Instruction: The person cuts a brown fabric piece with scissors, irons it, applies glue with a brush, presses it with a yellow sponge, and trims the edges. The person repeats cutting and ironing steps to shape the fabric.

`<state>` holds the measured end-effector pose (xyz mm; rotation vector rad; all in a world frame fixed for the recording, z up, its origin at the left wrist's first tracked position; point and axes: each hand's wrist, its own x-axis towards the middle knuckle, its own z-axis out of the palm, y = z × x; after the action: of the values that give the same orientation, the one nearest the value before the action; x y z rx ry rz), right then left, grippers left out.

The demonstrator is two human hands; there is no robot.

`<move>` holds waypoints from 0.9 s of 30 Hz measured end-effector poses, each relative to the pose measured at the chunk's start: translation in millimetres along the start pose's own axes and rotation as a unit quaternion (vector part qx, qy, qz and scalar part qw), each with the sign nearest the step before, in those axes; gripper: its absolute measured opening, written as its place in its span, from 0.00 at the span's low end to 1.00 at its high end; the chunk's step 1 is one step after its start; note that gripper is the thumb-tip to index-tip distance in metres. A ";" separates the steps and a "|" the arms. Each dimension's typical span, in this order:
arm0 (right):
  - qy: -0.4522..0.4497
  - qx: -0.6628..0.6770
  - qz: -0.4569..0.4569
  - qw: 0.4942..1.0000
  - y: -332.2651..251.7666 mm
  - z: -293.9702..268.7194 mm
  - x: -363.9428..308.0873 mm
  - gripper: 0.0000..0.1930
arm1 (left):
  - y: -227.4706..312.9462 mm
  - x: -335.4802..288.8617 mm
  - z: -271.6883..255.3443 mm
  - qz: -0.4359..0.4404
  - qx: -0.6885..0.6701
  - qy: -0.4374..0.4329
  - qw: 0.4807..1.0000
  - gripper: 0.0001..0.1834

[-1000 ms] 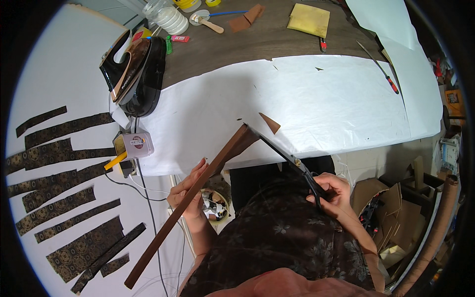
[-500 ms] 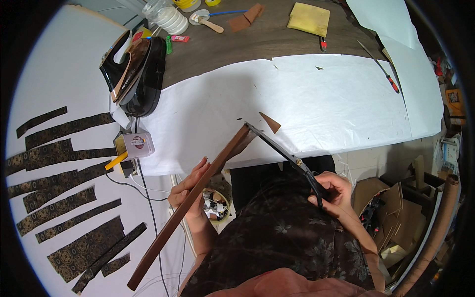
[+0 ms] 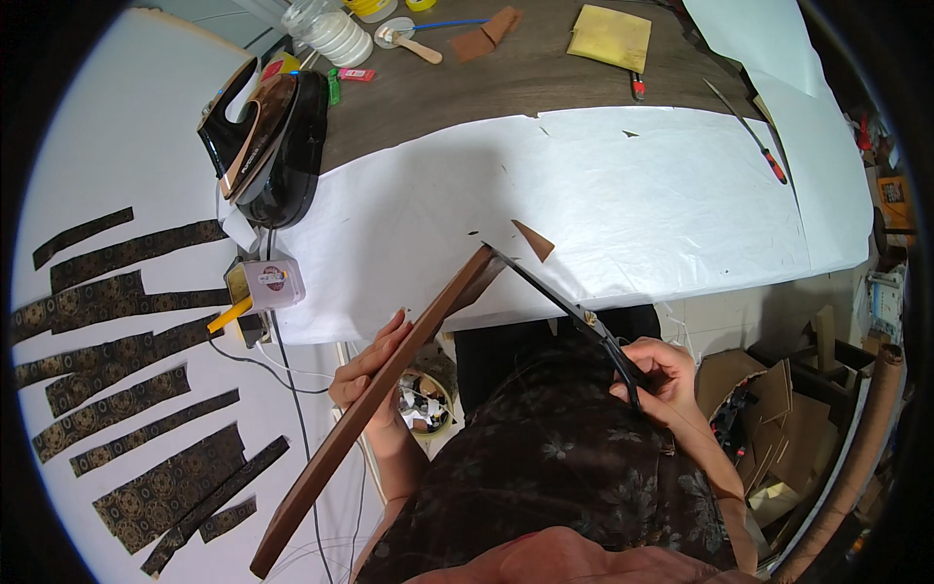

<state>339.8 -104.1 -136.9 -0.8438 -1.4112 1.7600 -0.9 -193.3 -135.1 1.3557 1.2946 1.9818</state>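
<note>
A long, narrow brown strip, with a flap of brown material hanging at its far end, runs slantwise in front of me. My left hand is closed on it near the middle. In my right hand is a pair of black-handled scissors, my fingers in the handles. Its blade tips meet the strip's far end, at the flap; the blades look nearly together. Just past the tips, a small brown triangular scrap lies on the white sheet.
A black iron stands at the left beside a white tub with a yellow handle. Patterned dark strips cover the left table. A screwdriver-like tool lies far right. Below are a bin and cardboard.
The scissors' handles have shifted slightly with my right hand, and the blades look a bit closer together. The strip has turned slightly in my left hand.
</note>
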 end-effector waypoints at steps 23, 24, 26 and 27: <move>0.010 -0.042 -0.014 0.999 -4.4 -5.3 3.7 0.20 | -0.8 -1.0 -3.7 -0.029 0.006 0.004 1.000 0.19; 0.012 -0.032 -0.019 0.999 -4.6 -4.9 3.7 0.19 | -1.1 -0.8 -4.0 -0.026 0.005 0.002 1.000 0.19; 0.020 -0.036 -0.020 0.999 -4.8 -3.6 4.2 0.19 | -1.7 -0.3 -4.7 -0.016 0.005 -0.006 1.000 0.19; 0.022 -0.029 -0.017 0.999 -5.0 -3.0 4.4 0.19 | -1.6 -0.5 -4.9 -0.015 0.007 -0.006 1.000 0.19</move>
<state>340.6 -98.1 -132.8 -0.8789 -1.4444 1.6730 -5.3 -195.1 -137.1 1.3458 1.3176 1.9446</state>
